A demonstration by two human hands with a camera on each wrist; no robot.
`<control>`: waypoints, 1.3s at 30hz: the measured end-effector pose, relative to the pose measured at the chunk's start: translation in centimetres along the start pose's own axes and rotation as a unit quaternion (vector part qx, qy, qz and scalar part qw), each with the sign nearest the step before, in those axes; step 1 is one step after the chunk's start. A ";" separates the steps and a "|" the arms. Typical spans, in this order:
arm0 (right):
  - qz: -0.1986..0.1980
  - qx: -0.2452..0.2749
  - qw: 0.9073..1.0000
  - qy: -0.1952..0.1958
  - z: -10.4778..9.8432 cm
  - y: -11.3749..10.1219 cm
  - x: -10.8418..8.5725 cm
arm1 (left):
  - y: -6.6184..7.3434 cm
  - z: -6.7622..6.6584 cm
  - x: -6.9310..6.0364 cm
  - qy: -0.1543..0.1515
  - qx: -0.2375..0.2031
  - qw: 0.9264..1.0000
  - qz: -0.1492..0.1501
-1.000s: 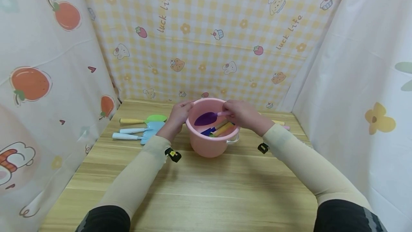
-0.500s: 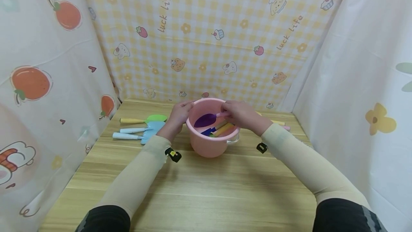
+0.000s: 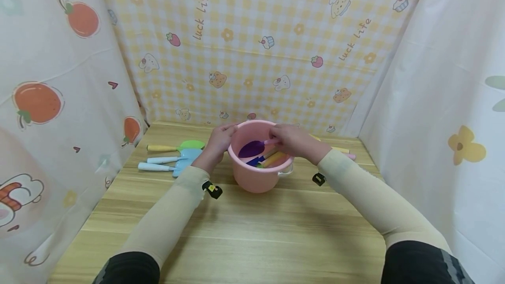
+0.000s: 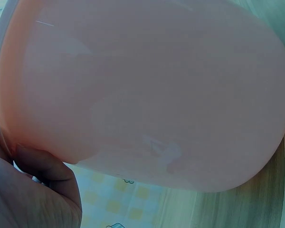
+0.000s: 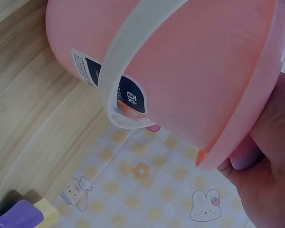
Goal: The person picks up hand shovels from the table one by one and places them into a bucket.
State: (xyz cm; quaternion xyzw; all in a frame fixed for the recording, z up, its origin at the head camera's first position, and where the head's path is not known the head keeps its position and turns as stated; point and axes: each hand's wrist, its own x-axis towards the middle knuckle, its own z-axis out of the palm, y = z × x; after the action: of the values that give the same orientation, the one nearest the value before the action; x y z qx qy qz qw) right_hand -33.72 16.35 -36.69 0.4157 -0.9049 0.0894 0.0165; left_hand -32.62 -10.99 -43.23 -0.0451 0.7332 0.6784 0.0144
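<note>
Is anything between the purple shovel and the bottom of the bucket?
Possibly: a blue tool and a yellow handle sit in the bucket beside the purple shovel. Whether they reach beneath it is hidden.

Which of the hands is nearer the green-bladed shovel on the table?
Left. The left hand grips the bucket by its rim, beside the green-bladed shovel; the right hand is at the bucket's opposite side, holding the purple scoop.

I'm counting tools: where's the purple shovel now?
At the head view's centre, the purple shovel shows within the mouth of the pink bucket, left of the right hand gripping its handle.
</note>
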 end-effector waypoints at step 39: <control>-0.007 -0.055 0.998 -0.033 0.8 -0.5 1.3 | 0.0 -0.1 0.1 -0.005 -0.016 1.000 -0.008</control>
State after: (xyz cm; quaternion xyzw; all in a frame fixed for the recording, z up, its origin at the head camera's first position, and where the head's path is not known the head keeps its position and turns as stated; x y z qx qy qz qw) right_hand -34.19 14.89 -37.31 0.4234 -0.9055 0.0256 0.0098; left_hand -32.68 -11.05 -43.19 -0.0473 0.7217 0.6902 0.0230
